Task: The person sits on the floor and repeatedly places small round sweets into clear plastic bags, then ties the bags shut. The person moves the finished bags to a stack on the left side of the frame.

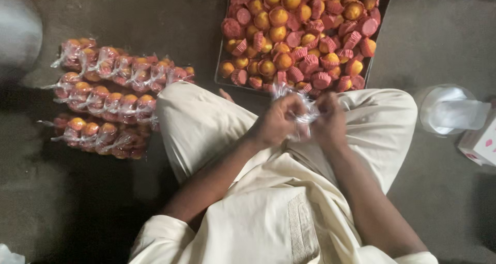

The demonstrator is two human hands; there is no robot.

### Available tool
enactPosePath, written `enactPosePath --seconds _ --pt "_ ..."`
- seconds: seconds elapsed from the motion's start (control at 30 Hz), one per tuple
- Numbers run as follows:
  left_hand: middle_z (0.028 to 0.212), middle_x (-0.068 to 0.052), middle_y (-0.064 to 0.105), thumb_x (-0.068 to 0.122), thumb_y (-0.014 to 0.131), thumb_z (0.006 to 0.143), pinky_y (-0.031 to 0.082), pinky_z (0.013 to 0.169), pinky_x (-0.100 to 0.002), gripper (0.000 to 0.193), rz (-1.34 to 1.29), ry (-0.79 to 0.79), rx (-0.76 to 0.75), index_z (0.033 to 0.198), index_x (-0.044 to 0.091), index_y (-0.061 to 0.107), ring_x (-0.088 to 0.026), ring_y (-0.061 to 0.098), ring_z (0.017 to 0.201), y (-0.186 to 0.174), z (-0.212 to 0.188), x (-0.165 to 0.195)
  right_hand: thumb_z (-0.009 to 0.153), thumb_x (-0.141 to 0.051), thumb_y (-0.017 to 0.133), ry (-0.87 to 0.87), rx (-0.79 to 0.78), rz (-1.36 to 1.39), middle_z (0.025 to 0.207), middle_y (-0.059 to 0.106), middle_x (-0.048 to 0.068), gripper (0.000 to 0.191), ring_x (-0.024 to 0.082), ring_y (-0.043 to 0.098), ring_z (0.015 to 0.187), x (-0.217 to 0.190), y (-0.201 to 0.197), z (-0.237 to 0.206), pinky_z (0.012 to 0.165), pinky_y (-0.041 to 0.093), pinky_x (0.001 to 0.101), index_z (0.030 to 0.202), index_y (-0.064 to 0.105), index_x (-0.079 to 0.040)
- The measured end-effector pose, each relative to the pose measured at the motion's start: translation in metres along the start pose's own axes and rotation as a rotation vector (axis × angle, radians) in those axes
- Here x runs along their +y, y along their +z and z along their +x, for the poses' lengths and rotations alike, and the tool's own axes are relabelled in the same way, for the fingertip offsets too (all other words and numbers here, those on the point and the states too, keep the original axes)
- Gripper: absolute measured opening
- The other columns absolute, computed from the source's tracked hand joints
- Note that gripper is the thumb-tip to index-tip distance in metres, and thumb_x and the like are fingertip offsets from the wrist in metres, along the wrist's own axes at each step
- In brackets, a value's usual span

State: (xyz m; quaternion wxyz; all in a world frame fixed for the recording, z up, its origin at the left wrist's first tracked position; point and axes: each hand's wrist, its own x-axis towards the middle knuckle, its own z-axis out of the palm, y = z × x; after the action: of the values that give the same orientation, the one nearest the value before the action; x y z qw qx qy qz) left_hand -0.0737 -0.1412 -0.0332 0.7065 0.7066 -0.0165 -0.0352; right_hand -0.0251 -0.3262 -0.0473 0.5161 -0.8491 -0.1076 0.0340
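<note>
I sit cross-legged on the floor in cream-coloured clothes. My left hand [279,120] and my right hand [329,120] meet over my lap, both pinched on a clear plastic bag [305,114] bunched between them. What the bag holds is hidden by my fingers. Just beyond my knees stands a dark metal tray [373,62] heaped with several small orange cupcakes in red paper cups [299,34].
On the floor to my left lie three rows of packed cupcake bags [111,96], tied at the tops. At the right stand a clear plastic container [448,110] and a white carton with pink marks [480,142]. The floor is dark grey concrete.
</note>
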Motion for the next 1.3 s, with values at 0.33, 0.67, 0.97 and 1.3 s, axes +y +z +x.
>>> enactPosePath --seconds 0.33,0.67,0.97,1.3 --pt "0.087 -0.007 0.068 0.008 0.066 0.091 0.051 0.071 -0.037 0.023 0.098 0.090 0.016 0.113 0.014 0.062 -0.023 0.065 0.081 0.002 0.008 -0.016 0.079 -0.015 0.078 -0.300 -0.522 -0.298 0.132 0.059 0.023 0.027 0.040 0.058 0.125 0.010 0.005 -0.014 0.103 0.049 0.0455 0.104 0.072 -0.005" --pt "0.138 -0.027 0.046 0.016 0.078 0.088 0.053 0.101 -0.047 0.077 0.493 0.311 0.449 0.146 -0.005 0.031 -0.043 0.056 0.123 -0.179 0.128 -0.049 0.091 -0.032 0.073 -0.050 -0.447 -0.372 0.121 0.061 0.018 0.051 0.039 0.064 0.110 -0.059 0.024 0.088 0.093 0.051 0.0466 0.134 0.059 -0.010" --pt "0.135 -0.028 0.059 0.014 0.072 0.088 0.046 0.109 -0.051 0.062 0.758 -0.135 0.382 0.144 0.000 0.046 -0.047 0.053 0.130 -0.180 0.160 -0.092 0.089 -0.011 0.067 -0.386 -0.186 -0.545 0.125 0.061 0.017 0.049 0.041 0.057 0.112 -0.027 0.108 0.147 0.097 0.047 0.0511 0.137 0.060 -0.007" --pt "0.130 -0.031 0.058 0.005 0.069 0.084 0.044 0.103 -0.054 0.074 0.920 -0.056 0.353 0.150 -0.003 0.037 -0.051 0.049 0.125 -0.165 0.170 -0.084 0.082 -0.004 0.071 -0.492 -0.261 -0.507 0.128 0.060 0.024 0.055 0.044 0.058 0.115 -0.020 0.141 0.134 0.098 0.050 0.0468 0.136 0.059 -0.002"
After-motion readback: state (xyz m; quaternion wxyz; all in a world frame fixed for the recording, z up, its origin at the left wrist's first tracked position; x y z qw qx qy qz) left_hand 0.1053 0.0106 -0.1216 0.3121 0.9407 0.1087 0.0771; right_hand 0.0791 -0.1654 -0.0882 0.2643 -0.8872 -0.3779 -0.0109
